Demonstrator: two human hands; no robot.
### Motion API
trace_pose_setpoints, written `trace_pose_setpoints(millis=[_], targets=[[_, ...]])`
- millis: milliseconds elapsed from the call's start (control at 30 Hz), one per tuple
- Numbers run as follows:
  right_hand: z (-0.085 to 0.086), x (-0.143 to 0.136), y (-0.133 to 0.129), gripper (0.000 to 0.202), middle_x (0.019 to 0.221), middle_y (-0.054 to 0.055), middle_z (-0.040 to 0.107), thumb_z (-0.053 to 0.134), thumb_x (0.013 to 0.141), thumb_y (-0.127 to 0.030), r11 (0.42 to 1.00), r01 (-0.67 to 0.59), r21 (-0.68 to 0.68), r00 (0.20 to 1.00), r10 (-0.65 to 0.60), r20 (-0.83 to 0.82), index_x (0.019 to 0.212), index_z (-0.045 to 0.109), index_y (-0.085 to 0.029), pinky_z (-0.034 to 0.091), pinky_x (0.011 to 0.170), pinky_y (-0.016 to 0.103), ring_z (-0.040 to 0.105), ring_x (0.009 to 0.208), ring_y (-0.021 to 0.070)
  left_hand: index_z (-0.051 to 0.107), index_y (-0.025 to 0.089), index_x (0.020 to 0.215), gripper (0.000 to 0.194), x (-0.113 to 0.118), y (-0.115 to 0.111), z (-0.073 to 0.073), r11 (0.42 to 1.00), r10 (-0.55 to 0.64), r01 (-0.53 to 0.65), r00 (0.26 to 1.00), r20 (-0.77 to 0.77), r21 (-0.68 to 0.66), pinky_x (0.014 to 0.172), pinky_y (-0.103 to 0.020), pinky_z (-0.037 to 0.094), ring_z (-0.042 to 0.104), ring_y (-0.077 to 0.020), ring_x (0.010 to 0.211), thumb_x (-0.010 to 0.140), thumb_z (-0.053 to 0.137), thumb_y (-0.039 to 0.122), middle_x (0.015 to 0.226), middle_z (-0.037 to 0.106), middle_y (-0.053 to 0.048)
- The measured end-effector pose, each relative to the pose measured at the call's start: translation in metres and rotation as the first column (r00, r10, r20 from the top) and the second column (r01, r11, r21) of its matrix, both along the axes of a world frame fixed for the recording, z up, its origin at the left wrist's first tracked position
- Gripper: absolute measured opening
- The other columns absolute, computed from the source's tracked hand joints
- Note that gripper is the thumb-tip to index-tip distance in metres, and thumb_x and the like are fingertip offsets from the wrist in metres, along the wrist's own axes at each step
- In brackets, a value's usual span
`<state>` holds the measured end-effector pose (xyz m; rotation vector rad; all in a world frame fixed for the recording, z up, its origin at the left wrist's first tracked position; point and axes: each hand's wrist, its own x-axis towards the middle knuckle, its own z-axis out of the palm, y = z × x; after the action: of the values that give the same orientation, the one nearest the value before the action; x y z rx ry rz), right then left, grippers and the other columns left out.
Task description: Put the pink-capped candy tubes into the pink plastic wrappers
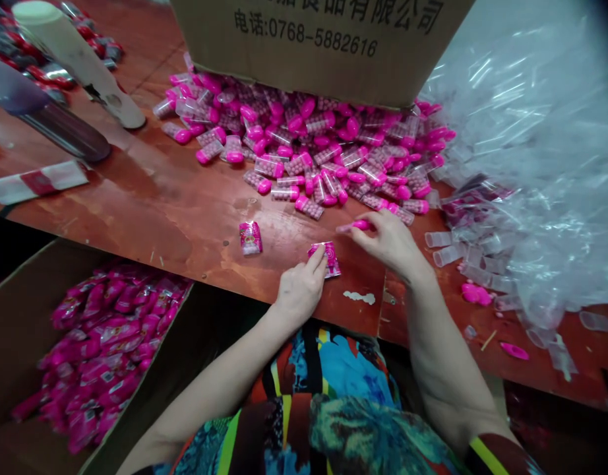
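Observation:
My left hand (pixel 302 284) rests its fingers on a small pink printed packet (pixel 332 260) lying near the table's front edge. To its right, my right hand (pixel 390 243) pinches a small clear tube with a pink cap (pixel 362 225), held just above the table. Another pink packet (pixel 250 237) lies flat to the left of my left hand. Behind both hands spreads a heap of clear tubes (pixel 328 155) with pink caps and small pink balls inside.
A cardboard box (pixel 304 46) stands behind the heap. Clear plastic bags (pixel 541 152) and loose cups (pixel 450 254) lie at the right. Bottles (pixel 79 66) stand at the left. An open carton (pixel 7 316) of filled pink packets (pixel 111 343) sits below the table's edge.

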<state>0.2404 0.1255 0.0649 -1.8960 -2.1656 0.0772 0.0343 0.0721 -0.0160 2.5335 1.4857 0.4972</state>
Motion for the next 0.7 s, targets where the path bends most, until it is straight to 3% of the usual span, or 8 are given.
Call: trace_pose_setpoints(millis=[167, 267, 400, 500, 533, 600, 667, 700], targets=[[0.022, 0.007, -0.029, 0.029, 0.09, 0.017, 0.073, 0.06, 0.1, -0.035, 0.986, 0.099, -0.136, 0.907, -0.033, 0.42, 0.091, 0.078, -0.014, 0.042, 0.073, 0.039, 0.068, 0.086, 0.0326, 0.076, 0.02, 0.128, 0.034, -0.001, -0.003, -0.002, 0.995, -0.009, 0.001, 0.997, 0.079, 0.101, 0.077, -0.032, 0.064, 0.077, -0.0213, 0.095, 0.104, 0.052, 0.016, 0.152, 0.063, -0.014], [0.011, -0.002, -0.023, 0.028, 0.101, 0.02, 0.074, 0.06, 0.1, -0.034, 0.993, 0.036, -0.113, 0.902, 0.017, 0.432, 0.1, 0.077, -0.012, 0.043, 0.078, 0.041, 0.068, 0.097, 0.0359, 0.08, 0.021, 0.117, 0.028, -0.002, -0.005, 0.001, 0.982, 0.035, -0.079, 0.969, 0.245, 0.174, 0.075, -0.03, 0.062, 0.076, -0.0204, 0.094, 0.105, 0.055, 0.022, 0.146, 0.065, -0.015], [-0.022, -0.006, -0.005, 0.023, 0.108, 0.02, 0.074, 0.062, 0.1, -0.034, 0.999, -0.008, -0.039, 0.974, 0.017, 0.225, 0.102, 0.072, -0.014, 0.045, 0.086, 0.043, 0.068, 0.104, 0.0365, 0.08, 0.024, 0.122, 0.028, -0.009, -0.006, 0.008, 0.96, 0.039, -0.148, 0.91, 0.413, 0.236, 0.07, -0.024, 0.057, 0.072, -0.0163, 0.086, 0.104, 0.059, 0.025, 0.12, 0.073, -0.012], [-0.044, -0.007, -0.01, 0.022, 0.097, 0.012, 0.075, 0.064, 0.098, -0.041, 0.994, 0.077, 0.083, 0.962, -0.053, -0.269, 0.099, 0.066, -0.019, 0.048, 0.084, 0.041, 0.069, 0.093, 0.0309, 0.079, 0.024, 0.128, 0.031, -0.017, -0.005, 0.011, 0.954, 0.008, -0.138, 0.899, 0.437, 0.266, 0.066, -0.021, 0.052, 0.067, -0.0126, 0.071, 0.105, 0.058, 0.023, 0.09, 0.072, -0.006], [-0.047, -0.009, -0.015, 0.024, 0.09, 0.008, 0.074, 0.065, 0.097, -0.046, 0.986, 0.135, 0.096, 0.866, -0.071, -0.495, 0.099, 0.063, -0.022, 0.05, 0.079, 0.039, 0.07, 0.085, 0.0276, 0.079, 0.024, 0.129, 0.032, -0.019, -0.005, 0.011, 0.947, -0.006, -0.135, 0.9, 0.436, 0.293, 0.065, -0.021, 0.051, 0.066, -0.0122, 0.067, 0.104, 0.059, 0.023, 0.085, 0.072, -0.005], [-0.051, -0.017, -0.03, 0.032, 0.074, -0.001, 0.067, 0.068, 0.094, -0.055, 0.979, 0.204, 0.023, 0.512, -0.087, -0.854, 0.098, 0.058, -0.025, 0.05, 0.065, 0.033, 0.065, 0.063, 0.02, 0.079, 0.024, 0.128, 0.031, -0.02, -0.004, 0.01, 0.918, -0.046, -0.131, 0.903, 0.427, 0.376, 0.064, -0.023, 0.05, 0.065, -0.0127, 0.065, 0.103, 0.06, 0.021, 0.083, 0.073, -0.006], [-0.049, -0.029, -0.044, 0.038, 0.066, -0.007, 0.06, 0.074, 0.089, -0.058, 0.984, 0.146, -0.099, 0.156, -0.122, -0.98, 0.094, 0.054, -0.027, 0.045, 0.054, 0.028, 0.055, 0.05, 0.0141, 0.08, 0.025, 0.125, 0.031, -0.019, -0.002, 0.008, 0.882, -0.086, -0.125, 0.906, 0.414, 0.455, 0.064, -0.024, 0.05, 0.066, -0.0136, 0.067, 0.102, 0.061, 0.02, 0.088, 0.076, -0.008], [-0.048, -0.036, -0.05, 0.04, 0.064, -0.008, 0.058, 0.078, 0.085, -0.057, 0.985, 0.096, -0.142, 0.046, -0.147, -0.988, 0.092, 0.053, -0.026, 0.044, 0.051, 0.026, 0.051, 0.048, 0.0124, 0.08, 0.025, 0.125, 0.031, -0.017, -0.002, 0.006, 0.872, -0.104, -0.115, 0.907, 0.409, 0.476, 0.064, -0.024, 0.05, 0.067, -0.0138, 0.067, 0.102, 0.06, 0.019, 0.09, 0.077, -0.009]])
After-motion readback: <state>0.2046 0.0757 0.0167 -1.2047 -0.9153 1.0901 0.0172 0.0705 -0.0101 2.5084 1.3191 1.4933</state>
